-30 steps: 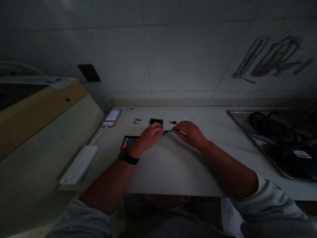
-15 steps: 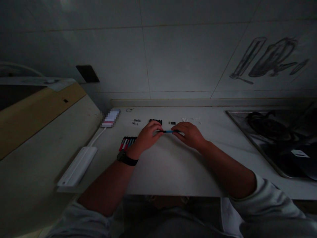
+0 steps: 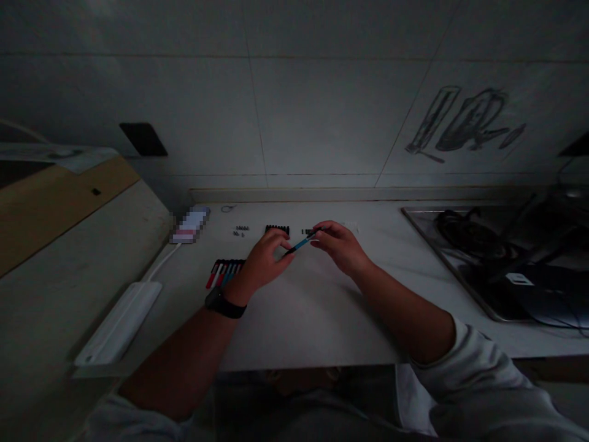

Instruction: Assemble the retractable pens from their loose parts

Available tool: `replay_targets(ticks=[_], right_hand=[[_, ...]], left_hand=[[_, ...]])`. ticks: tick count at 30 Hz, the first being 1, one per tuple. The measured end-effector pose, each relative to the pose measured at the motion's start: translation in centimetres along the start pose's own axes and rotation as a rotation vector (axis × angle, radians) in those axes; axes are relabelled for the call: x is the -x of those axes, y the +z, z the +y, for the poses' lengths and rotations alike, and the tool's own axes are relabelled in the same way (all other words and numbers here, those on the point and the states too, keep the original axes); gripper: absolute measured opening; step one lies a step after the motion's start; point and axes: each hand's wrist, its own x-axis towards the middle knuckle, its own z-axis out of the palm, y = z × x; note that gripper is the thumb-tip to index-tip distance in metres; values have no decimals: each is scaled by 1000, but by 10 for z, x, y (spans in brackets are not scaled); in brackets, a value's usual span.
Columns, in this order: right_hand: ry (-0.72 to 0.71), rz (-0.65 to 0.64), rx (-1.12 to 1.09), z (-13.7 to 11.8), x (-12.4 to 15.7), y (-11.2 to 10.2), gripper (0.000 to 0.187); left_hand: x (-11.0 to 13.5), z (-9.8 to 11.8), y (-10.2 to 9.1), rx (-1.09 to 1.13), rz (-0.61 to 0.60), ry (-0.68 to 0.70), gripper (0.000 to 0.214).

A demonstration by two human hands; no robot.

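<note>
White counter point(image 3: 304, 325), phone point(image 3: 191, 224) | left hand point(image 3: 267, 261), right hand point(image 3: 339, 247): pinching blue pen point(image 3: 302, 242) | pen row point(image 3: 224, 274): partly behind left wrist point(image 3: 240, 288)

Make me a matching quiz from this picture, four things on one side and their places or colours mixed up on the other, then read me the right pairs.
Column one
1. Pen-like stick
2. Watch
3. Long white block
4. Row of short sticks

Column two
A. Around the wrist of the left hand
B. Red, white and blue, with black ends
C. Slanting between the left hand and the right hand
D. Far left, with a white cable at its far end

Right pairs: 1 with C, 2 with A, 3 with D, 4 with B.
</note>
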Motion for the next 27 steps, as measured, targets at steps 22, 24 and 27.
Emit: replay_targets(ticks=[22, 24, 27], right_hand=[[-153, 273, 86, -9, -23, -42, 43], [-161, 265, 109, -8, -23, -45, 43], [-159, 234, 146, -8, -24, -47, 40]], left_hand=[[3, -4, -4, 5, -181, -59, 29], [3, -3, -4, -1, -184, -54, 28], [3, -3, -4, -6, -178, -51, 28]])
